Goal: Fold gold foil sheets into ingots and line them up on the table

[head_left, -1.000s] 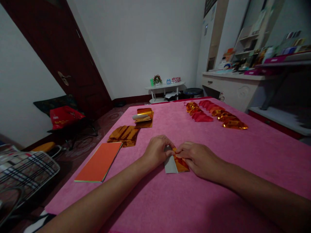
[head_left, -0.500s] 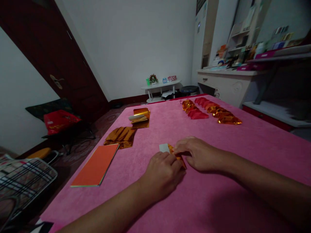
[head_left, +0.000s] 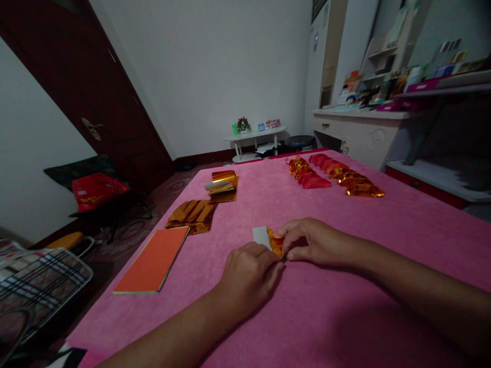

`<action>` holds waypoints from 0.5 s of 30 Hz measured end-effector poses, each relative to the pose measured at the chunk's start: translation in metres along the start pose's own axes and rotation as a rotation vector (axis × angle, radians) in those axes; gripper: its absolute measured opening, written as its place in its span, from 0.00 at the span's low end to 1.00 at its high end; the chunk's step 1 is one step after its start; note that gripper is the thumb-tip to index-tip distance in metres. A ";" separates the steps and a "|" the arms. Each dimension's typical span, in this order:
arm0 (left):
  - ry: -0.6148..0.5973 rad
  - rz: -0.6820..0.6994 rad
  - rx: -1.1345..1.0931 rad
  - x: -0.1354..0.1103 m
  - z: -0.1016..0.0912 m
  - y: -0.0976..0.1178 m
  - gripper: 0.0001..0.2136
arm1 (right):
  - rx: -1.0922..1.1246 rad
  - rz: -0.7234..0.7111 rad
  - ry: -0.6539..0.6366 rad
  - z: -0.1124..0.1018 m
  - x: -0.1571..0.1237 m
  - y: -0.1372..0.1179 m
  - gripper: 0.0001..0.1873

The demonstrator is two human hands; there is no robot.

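A small sheet of gold foil paper [head_left: 274,243] lies on the pink cloth between my hands, with a pale, whitish strip [head_left: 261,235] at its left. My left hand [head_left: 248,271] presses the near edge of this paper, its fingers bent and partly hiding it. From the right, my right hand [head_left: 315,243] pinches the same paper between thumb and fingers. A dark bit of the paper's corner shows where the fingertips of both hands meet.
An orange paper stack [head_left: 155,260] lies left, beside a gold foil stack [head_left: 192,216] and a curled gold foil bundle [head_left: 224,185]. Folded red and gold pieces [head_left: 355,181] stand in rows at the far right of the pink-covered table [head_left: 330,317].
My left hand has drawn slightly left and down, uncovering more of the foil. My right thumb now meets the fingers at the paper's near right corner.
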State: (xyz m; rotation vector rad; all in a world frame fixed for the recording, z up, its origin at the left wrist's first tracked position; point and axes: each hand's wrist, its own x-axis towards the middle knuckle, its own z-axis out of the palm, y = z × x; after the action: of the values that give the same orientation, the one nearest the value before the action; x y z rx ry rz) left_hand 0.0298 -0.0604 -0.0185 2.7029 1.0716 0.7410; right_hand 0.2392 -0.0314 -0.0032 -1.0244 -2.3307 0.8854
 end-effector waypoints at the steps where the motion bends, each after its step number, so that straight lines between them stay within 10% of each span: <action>1: -0.009 0.000 -0.006 -0.002 -0.001 0.001 0.08 | 0.012 0.000 0.002 0.000 0.000 -0.001 0.07; 15: -0.100 0.042 0.014 -0.028 -0.009 0.014 0.09 | 0.129 0.128 0.227 0.022 0.006 0.002 0.03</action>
State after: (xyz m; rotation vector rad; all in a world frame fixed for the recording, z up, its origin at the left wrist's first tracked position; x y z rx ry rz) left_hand 0.0163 -0.0897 -0.0177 2.7500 1.0039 0.5996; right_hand 0.2231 -0.0343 -0.0195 -1.1640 -2.0140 0.9035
